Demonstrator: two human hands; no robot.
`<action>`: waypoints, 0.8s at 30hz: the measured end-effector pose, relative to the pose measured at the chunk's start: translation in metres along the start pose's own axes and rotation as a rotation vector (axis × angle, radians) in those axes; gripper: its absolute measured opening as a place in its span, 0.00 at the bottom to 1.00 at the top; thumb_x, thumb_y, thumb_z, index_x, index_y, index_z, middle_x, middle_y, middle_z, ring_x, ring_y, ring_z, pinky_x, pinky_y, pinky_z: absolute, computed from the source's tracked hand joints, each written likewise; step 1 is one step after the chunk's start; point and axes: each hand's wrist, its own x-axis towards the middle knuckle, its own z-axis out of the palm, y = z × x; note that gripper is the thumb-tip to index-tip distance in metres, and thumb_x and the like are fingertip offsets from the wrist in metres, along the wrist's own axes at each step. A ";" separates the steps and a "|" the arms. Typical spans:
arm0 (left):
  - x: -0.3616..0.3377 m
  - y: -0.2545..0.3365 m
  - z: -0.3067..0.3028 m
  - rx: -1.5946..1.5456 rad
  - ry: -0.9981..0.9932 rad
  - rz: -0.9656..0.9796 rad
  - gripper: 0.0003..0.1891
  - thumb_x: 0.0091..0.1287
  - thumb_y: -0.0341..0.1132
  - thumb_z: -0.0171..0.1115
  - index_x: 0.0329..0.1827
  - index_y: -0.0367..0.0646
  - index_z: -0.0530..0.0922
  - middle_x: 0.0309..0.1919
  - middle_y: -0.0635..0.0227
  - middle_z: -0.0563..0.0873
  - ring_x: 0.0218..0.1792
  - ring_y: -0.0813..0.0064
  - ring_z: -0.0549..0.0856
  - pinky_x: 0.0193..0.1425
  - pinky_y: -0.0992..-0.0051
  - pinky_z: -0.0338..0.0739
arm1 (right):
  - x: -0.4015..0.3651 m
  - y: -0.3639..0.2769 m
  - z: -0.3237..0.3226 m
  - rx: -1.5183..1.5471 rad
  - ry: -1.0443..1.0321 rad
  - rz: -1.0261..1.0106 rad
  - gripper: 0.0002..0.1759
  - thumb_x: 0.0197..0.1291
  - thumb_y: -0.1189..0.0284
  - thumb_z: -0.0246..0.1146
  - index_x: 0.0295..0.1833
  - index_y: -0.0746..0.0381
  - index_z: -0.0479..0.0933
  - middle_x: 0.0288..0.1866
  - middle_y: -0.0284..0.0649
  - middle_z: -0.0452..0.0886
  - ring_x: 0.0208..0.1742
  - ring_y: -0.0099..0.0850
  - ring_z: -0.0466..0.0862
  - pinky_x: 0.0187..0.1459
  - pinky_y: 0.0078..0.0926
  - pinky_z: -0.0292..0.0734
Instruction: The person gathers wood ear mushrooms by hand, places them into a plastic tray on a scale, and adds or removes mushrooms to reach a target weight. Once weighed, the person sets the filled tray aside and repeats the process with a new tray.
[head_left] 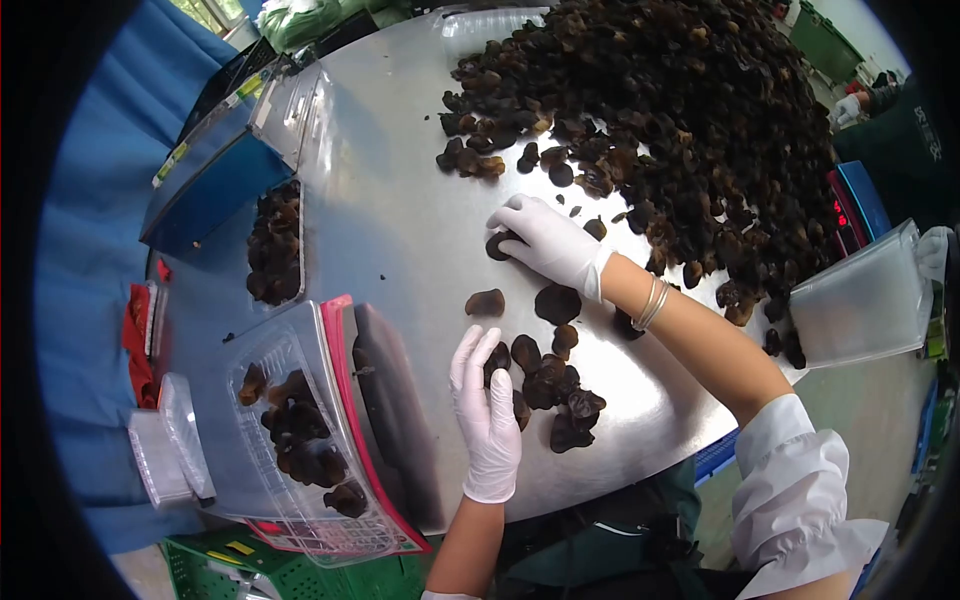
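Observation:
My right hand (550, 243), in a white glove, is over the steel table with its fingers closed on a dark wood ear mushroom (498, 246). Nearer to me, my left hand (487, 420), also gloved, has another wood ear mushroom (497, 360) between its thumb and forefinger. A single brownish wood ear (485, 303) lies between the two hands. Right of my left hand is a loose cluster of wood ears (550, 382), with a larger dark wood ear (557, 304) above it.
A large heap of wood ears (690, 120) covers the table's far right. At left, a clear tray (262, 357) with wood ears rests on a pink-edged scale (345, 400); another filled tray (301, 240) is behind. Clear containers (860, 300) and a red-lit display (840, 212) stand at right.

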 end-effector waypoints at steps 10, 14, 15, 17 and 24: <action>0.000 -0.002 0.003 -0.141 0.091 -0.009 0.20 0.80 0.34 0.50 0.69 0.35 0.74 0.70 0.51 0.72 0.72 0.57 0.71 0.77 0.61 0.64 | -0.044 -0.039 -0.028 0.305 -0.446 -0.048 0.14 0.66 0.77 0.59 0.55 0.62 0.82 0.46 0.51 0.81 0.52 0.50 0.82 0.59 0.41 0.77; -0.001 -0.007 -0.001 -0.027 0.054 0.043 0.19 0.80 0.34 0.51 0.69 0.35 0.74 0.70 0.53 0.72 0.72 0.60 0.71 0.78 0.63 0.64 | -0.099 -0.062 -0.061 0.391 -0.029 0.101 0.18 0.69 0.79 0.56 0.62 0.61 0.79 0.48 0.50 0.80 0.51 0.45 0.83 0.59 0.38 0.77; -0.004 -0.003 -0.003 -0.022 0.047 0.023 0.19 0.80 0.33 0.51 0.69 0.35 0.74 0.70 0.54 0.72 0.72 0.60 0.71 0.78 0.63 0.64 | -0.115 -0.074 -0.086 0.538 0.024 0.287 0.18 0.70 0.79 0.55 0.62 0.61 0.80 0.49 0.44 0.80 0.50 0.34 0.82 0.54 0.31 0.79; -0.001 -0.001 -0.002 -0.043 0.043 0.027 0.19 0.80 0.33 0.50 0.69 0.35 0.75 0.70 0.55 0.73 0.72 0.61 0.71 0.78 0.63 0.64 | -0.155 -0.100 -0.129 0.551 0.203 0.643 0.14 0.73 0.78 0.54 0.59 0.63 0.80 0.57 0.34 0.81 0.52 0.20 0.79 0.48 0.18 0.76; -0.001 -0.004 -0.001 -0.104 0.034 0.001 0.20 0.81 0.35 0.47 0.70 0.36 0.75 0.70 0.56 0.73 0.73 0.63 0.71 0.79 0.63 0.63 | -0.376 -0.094 -0.164 -0.075 0.843 1.086 0.15 0.80 0.70 0.52 0.60 0.65 0.79 0.55 0.35 0.81 0.53 0.25 0.78 0.56 0.22 0.73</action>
